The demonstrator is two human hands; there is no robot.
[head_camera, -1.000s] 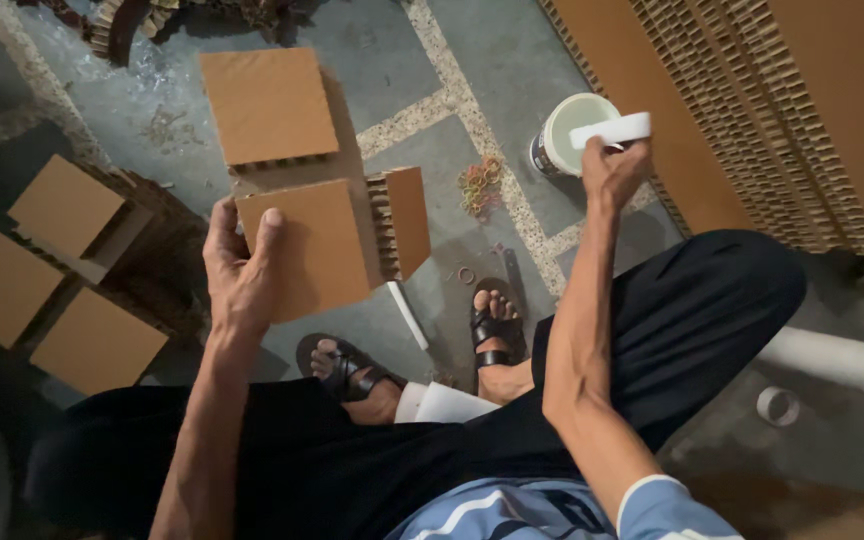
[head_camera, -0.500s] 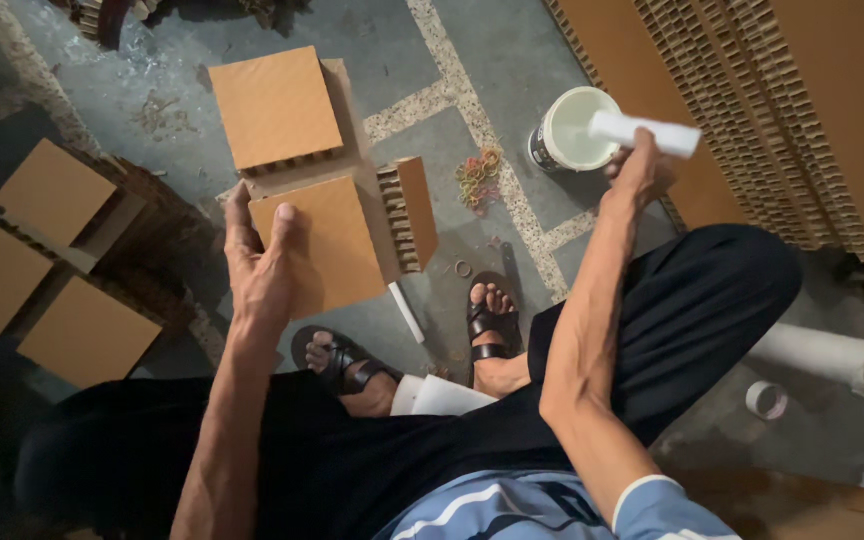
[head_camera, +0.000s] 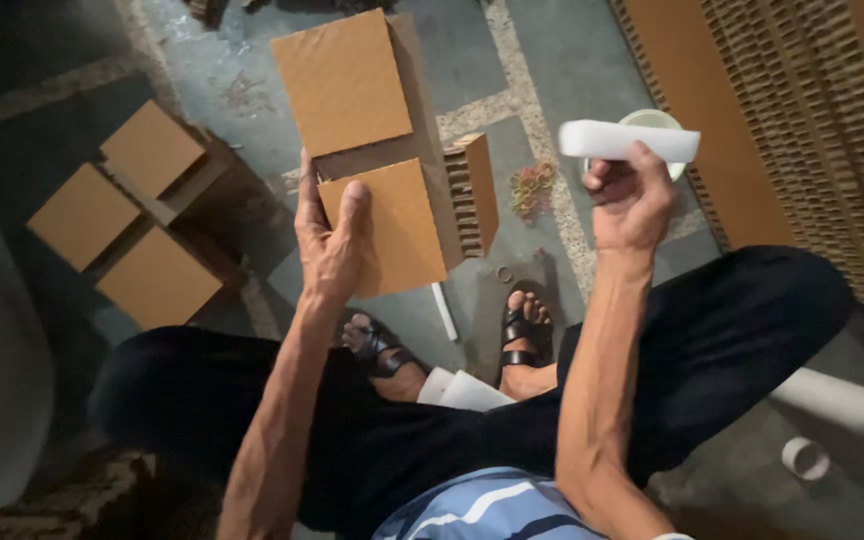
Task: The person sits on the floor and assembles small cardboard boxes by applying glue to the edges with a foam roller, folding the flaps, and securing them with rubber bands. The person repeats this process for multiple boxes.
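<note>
Left hand (head_camera: 330, 240): fingers wrapped around a square cardboard panel (head_camera: 392, 228), held above the floor (head_camera: 552, 60). Right hand (head_camera: 632, 200): fingers closed around a white tube (head_camera: 628, 141), raised over a white cup (head_camera: 652, 122). Cardboard block (head_camera: 347, 80) beyond the panel; rubber bands (head_camera: 532, 188) on the floor.

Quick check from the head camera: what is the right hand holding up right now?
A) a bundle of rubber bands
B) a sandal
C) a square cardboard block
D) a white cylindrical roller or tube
D: the right hand grips a white cylinder raised above the white cup on the floor, while the cardboard block is in the left hand and the rubber bands lie on the floor.
</note>
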